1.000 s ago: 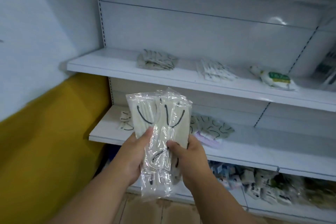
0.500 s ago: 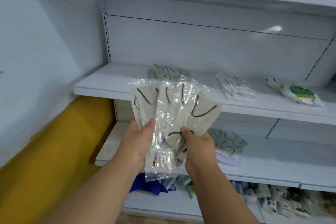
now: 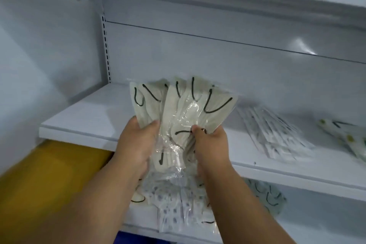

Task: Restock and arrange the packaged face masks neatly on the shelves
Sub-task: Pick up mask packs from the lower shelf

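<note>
Left hand [image 3: 138, 144] and right hand [image 3: 210, 144] both gripping fanned mask packs [image 3: 184, 105] over shelf [image 3: 89, 123]; exact count unclear, blurry. Two more piles right, one cut off.

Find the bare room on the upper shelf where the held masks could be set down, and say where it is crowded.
The upper shelf is bare at its left end, between the side wall and the fanned mask packs held by the left hand and right hand. To the right it is crowded: white packs, then a patterned pack.
</note>
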Tool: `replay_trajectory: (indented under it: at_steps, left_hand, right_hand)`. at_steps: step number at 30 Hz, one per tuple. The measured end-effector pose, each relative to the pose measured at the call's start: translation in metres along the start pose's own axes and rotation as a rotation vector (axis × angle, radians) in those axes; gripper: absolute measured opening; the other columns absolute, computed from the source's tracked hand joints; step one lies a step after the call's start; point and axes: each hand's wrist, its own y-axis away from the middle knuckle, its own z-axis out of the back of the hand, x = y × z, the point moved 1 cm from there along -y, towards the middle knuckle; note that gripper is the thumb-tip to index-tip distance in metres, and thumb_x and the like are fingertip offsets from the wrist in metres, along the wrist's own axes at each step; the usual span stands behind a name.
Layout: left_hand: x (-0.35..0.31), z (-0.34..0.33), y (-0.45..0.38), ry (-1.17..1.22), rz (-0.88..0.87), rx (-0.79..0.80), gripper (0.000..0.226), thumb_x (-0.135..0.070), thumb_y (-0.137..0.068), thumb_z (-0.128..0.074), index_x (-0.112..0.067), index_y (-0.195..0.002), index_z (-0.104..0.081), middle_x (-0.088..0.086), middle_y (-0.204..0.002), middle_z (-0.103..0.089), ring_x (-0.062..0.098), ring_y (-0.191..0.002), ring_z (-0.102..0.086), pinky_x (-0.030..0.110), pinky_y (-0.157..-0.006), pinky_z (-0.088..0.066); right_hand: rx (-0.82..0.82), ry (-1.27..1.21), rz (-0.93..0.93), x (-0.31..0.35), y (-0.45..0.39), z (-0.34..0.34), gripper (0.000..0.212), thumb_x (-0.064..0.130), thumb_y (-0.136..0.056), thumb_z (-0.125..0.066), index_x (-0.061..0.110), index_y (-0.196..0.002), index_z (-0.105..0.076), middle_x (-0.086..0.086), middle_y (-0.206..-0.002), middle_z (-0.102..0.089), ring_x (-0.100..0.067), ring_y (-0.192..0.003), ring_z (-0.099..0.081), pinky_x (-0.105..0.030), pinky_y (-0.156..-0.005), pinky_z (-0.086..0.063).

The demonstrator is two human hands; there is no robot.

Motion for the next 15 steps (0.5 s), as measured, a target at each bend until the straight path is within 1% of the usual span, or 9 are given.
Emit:
replay_trajectory:
  at_steps: [2, 4, 5, 6, 7, 9, 10, 12, 15]
  left_hand:
    - [-0.008, -0.015, -0.028, -0.043, 0.003, -0.001, 0.014, -0.008, -0.084, -0.066, -0.018, -0.093, -0.067, 0.002, -0.082, -0.076, 0.023, -0.078, -0.074, 0.049, -0.074, -0.062]
    - [-0.012, -0.030, -0.057, -0.174, -0.072, 0.002, 0.018, -0.012, -0.073, -0.065, -0.018, -0.090, -0.066, 0.010, -0.088, -0.075, 0.032, -0.085, -0.073, 0.060, -0.082, -0.058]
    - [-0.011, -0.036, -0.071, -0.254, -0.119, 0.008, 0.018, -0.013, -0.070, -0.064, -0.018, -0.088, -0.067, 0.012, -0.087, -0.074, 0.033, -0.084, -0.073, 0.059, -0.082, -0.058]
    - [-0.012, -0.041, -0.083, -0.328, -0.155, 0.006, 0.018, -0.014, -0.071, -0.065, -0.019, -0.088, -0.068, 0.009, -0.086, -0.074, 0.030, -0.083, -0.073, 0.055, -0.081, -0.059]
    - [-0.012, -0.045, -0.094, -0.392, -0.178, 0.000, 0.020, -0.015, -0.072, -0.068, -0.021, -0.092, -0.068, 0.004, -0.086, -0.074, 0.024, -0.082, -0.072, 0.047, -0.080, -0.060]
    - [-0.009, -0.049, -0.111, -0.514, -0.212, -0.015, 0.032, -0.019, -0.075, -0.075, -0.020, -0.105, -0.064, -0.003, -0.092, -0.071, 0.017, -0.085, -0.068, 0.029, -0.071, -0.054]
    - [-0.007, -0.050, -0.118, -0.576, -0.228, -0.025, 0.036, -0.018, -0.076, -0.077, -0.017, -0.109, -0.062, -0.002, -0.095, -0.069, 0.017, -0.086, -0.065, 0.023, -0.066, -0.048]
    - [0.001, -0.051, -0.127, -0.649, -0.248, -0.028, 0.041, -0.016, -0.078, -0.077, -0.014, -0.114, -0.058, -0.002, -0.096, -0.065, 0.018, -0.087, -0.061, 0.020, -0.060, -0.040]
    - [0.012, -0.053, -0.130, -0.645, -0.240, -0.029, 0.040, -0.017, -0.081, -0.077, -0.016, -0.114, -0.055, -0.010, -0.089, -0.058, 0.014, -0.084, -0.057, 0.019, -0.060, -0.038]
  right_hand:
    - [0.002, 0.027, -0.025, 0.008, -0.037, -0.003, 0.005, 0.001, -0.093, -0.056, 0.001, -0.095, -0.060, -0.008, -0.063, -0.060, -0.011, -0.046, -0.058, -0.020, -0.042, -0.043]
    - [0.012, 0.157, 0.015, 0.011, -0.076, -0.004, 0.008, 0.005, -0.091, -0.054, 0.003, -0.089, -0.061, -0.011, -0.067, -0.062, -0.022, -0.059, -0.065, -0.027, -0.049, -0.048]
    - [0.034, 0.260, 0.046, 0.014, -0.092, -0.005, 0.010, 0.007, -0.090, -0.053, 0.005, -0.088, -0.062, -0.012, -0.073, -0.065, -0.028, -0.067, -0.067, -0.033, -0.055, -0.052]
    - [0.056, 0.373, 0.081, 0.016, -0.105, -0.006, 0.012, 0.009, -0.090, -0.052, 0.006, -0.089, -0.063, -0.014, -0.079, -0.068, -0.031, -0.074, -0.068, -0.039, -0.062, -0.056]
    - [0.071, 0.489, 0.117, 0.017, -0.116, -0.006, 0.013, 0.010, -0.091, -0.051, 0.006, -0.091, -0.064, -0.014, -0.084, -0.068, -0.032, -0.078, -0.067, -0.040, -0.067, -0.056]
    - [0.103, 0.683, 0.186, 0.018, -0.133, -0.004, 0.015, 0.013, -0.094, -0.051, 0.004, -0.094, -0.064, -0.011, -0.088, -0.065, -0.027, -0.077, -0.060, -0.032, -0.067, -0.049]
    - [0.125, 0.750, 0.204, 0.018, -0.139, -0.003, 0.016, 0.014, -0.094, -0.052, 0.004, -0.095, -0.064, -0.009, -0.087, -0.063, -0.025, -0.077, -0.058, -0.030, -0.066, -0.044]
    - [0.159, 0.811, 0.198, 0.016, -0.147, -0.002, 0.017, 0.018, -0.095, -0.052, 0.006, -0.094, -0.064, -0.006, -0.084, -0.062, -0.023, -0.076, -0.058, -0.029, -0.065, -0.042]
    - [0.167, 0.825, 0.189, 0.010, -0.155, 0.000, 0.011, 0.020, -0.096, -0.053, 0.014, -0.087, -0.057, -0.003, -0.081, -0.060, -0.020, -0.073, -0.055, -0.030, -0.066, -0.044]
